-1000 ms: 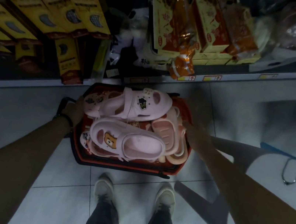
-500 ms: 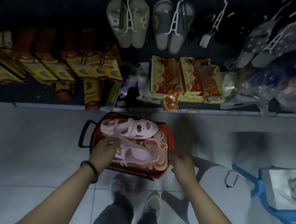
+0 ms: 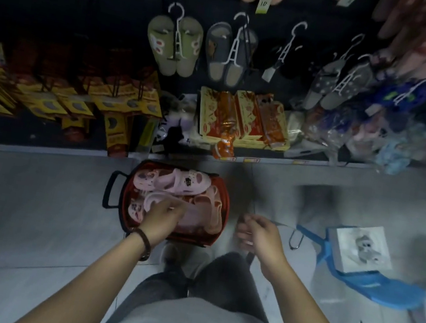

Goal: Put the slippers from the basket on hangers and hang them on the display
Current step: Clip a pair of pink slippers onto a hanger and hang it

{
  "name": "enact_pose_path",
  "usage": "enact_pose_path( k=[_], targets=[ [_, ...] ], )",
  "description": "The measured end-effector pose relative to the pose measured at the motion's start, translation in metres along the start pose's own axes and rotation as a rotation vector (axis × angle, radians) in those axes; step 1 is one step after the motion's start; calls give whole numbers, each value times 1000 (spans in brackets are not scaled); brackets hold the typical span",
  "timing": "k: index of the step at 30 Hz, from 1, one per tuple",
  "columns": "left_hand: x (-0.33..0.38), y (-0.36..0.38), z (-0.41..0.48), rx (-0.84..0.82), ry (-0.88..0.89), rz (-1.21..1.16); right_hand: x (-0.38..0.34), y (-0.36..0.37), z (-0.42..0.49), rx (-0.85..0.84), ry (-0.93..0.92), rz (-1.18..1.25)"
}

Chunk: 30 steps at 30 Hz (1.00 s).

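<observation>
A red basket with a black handle stands on the floor just in front of my feet. It holds several slippers: a pink one with charms on top, another pink one below it, and peach ones at the right. My left hand hovers over the lower pink slipper with loosely curled fingers and lifts nothing. My right hand hangs to the right of the basket, loosely curled and empty. On the display above, a green pair and a grey pair hang on white hangers.
A low shelf behind the basket carries orange and yellow packets. A blue stool bearing a white box stands at the right. A metal hook lies on the floor beside it. More slippers hang at the upper right.
Both hands have come off the basket's sides and it now stands on the floor. My view has risen and tilted up, so the hanging slipper display has come into sight.
</observation>
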<state>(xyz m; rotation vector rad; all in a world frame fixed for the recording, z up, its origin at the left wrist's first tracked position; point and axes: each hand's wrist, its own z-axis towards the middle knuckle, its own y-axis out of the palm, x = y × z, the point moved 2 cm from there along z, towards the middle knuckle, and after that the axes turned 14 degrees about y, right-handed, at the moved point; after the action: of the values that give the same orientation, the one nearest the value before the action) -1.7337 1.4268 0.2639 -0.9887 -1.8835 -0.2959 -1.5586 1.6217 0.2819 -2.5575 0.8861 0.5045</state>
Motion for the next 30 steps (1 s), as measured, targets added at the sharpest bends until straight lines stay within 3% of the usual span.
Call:
enact_pose_path(
  k=[12,21,30],
  targets=[
    [29,-9,12,0,63,-7,-51,31,-30,-42,-48,-54],
    [29,-29,30,258,14,-239,-107,90,-20,-164,-116,-195],
    [23,-43,54,600,-72,-400,-173,138,56,-329,-183,-626]
  ],
)
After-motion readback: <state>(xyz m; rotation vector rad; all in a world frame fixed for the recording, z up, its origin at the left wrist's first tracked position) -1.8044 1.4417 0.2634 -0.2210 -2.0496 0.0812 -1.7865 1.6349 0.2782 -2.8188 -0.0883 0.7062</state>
